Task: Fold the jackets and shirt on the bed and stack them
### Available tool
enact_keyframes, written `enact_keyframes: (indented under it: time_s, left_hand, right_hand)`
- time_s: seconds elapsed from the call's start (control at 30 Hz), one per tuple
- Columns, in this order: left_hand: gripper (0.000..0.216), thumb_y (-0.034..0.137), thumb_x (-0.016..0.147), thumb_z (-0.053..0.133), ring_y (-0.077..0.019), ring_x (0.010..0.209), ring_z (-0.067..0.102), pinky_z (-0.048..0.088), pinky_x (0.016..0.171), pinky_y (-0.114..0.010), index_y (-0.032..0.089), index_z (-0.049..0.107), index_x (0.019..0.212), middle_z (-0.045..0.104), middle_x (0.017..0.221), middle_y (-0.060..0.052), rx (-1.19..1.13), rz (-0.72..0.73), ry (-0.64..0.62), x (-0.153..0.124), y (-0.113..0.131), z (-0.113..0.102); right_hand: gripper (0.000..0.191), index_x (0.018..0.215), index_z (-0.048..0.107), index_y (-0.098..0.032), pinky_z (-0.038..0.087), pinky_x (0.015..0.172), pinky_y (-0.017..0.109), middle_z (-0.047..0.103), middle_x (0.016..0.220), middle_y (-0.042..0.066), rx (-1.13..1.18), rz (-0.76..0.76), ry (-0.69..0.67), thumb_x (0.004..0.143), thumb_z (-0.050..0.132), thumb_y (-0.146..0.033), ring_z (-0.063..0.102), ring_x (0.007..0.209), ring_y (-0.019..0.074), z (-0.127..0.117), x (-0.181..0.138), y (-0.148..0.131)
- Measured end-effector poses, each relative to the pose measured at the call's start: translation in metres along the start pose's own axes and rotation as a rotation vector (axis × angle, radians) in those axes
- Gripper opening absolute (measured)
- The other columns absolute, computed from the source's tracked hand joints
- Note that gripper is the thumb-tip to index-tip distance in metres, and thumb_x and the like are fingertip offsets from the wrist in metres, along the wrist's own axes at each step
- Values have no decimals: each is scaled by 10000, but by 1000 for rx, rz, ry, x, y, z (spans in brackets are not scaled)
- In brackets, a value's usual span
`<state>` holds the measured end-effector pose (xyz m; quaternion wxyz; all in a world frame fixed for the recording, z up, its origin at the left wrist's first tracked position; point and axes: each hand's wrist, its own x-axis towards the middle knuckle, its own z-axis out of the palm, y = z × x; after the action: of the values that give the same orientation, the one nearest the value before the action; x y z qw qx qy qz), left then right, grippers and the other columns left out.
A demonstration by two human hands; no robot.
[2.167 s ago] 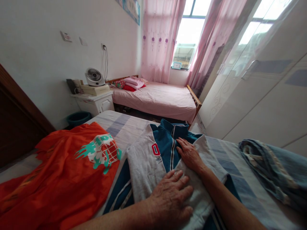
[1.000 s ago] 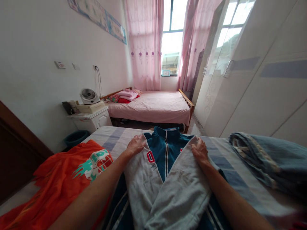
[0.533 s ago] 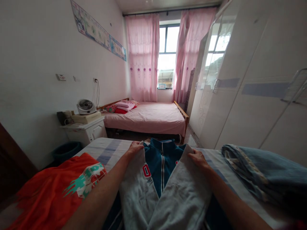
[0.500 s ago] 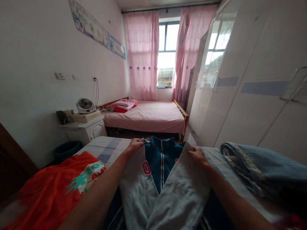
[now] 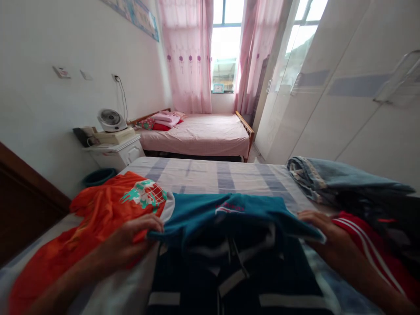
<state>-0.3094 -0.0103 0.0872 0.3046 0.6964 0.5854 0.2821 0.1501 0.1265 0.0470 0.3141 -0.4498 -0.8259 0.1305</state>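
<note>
A teal jacket (image 5: 259, 205) with a small red and white print is spread between my hands over the striped bed sheet. My left hand (image 5: 141, 229) has its fingers closed on the jacket's left edge. On the other side, my right hand (image 5: 316, 225) grips its right edge, where a pale trim shows. The near edge of the jacket sags between them in shadow. Below it is a dark navy garment (image 5: 193, 275) with white stripes; whether it is worn or lying there, I cannot tell. Close to my left hand lies an orange shirt (image 5: 101, 205) with a green and white print.
Folded blue jeans (image 5: 348, 175) lie at the right, near a red garment with white stripes (image 5: 364, 240) and dark cloth. Beyond stand a pink bed (image 5: 197, 135), a white nightstand (image 5: 123, 151) with a fan (image 5: 111, 119), a bin (image 5: 98, 177) and white wardrobes (image 5: 328, 109).
The jacket was held up with its grey side and front zip showing; now it is lower and its teal printed side faces up. My hands have moved apart and the view has tilted down.
</note>
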Motion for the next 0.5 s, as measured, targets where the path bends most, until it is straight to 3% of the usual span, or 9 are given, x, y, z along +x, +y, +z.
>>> enact_keyframes:
  time_s: [0.1, 0.2, 0.4, 0.5]
  left_hand:
    - [144, 169, 797, 473, -213, 1064, 541, 413, 939, -310, 213, 610, 795, 621, 1055, -42, -1, -31, -33, -27, -17, 33]
    - [153, 130, 775, 459, -208, 1126, 508, 380, 985, -315, 216, 585, 795, 611, 1071, -35, 15, -47, 28, -34, -15, 47]
    - [127, 209, 811, 470, -220, 1099, 524, 394, 971, -316, 211, 595, 830, 601, 1141, -49, 34, -76, -8, -41, 4, 32]
    - [194, 293, 840, 459, -219, 1042, 563, 418, 931, -292, 197, 621, 884, 626, 1104, -64, 75, -87, 21, -28, 4, 19]
  right_hand:
    - [116, 835, 637, -282, 463, 901, 379, 634, 1064, 83, -10, 7, -149, 741, 585, -327, 565, 1065, 256, 21, -47, 19]
    - [159, 889, 637, -276, 473, 895, 388, 615, 1123, 88, -16, 34, -136, 757, 554, -307, 569, 1075, 255, 33, -63, 26]
    - [187, 830, 639, -270, 476, 903, 357, 634, 1104, 68, -22, 18, -86, 734, 482, -240, 590, 1052, 236, 9, -52, 14]
    - [229, 858, 644, -251, 467, 905, 354, 655, 1059, 53, -34, 87, -86, 741, 447, -254, 603, 1026, 234, -7, -37, 9]
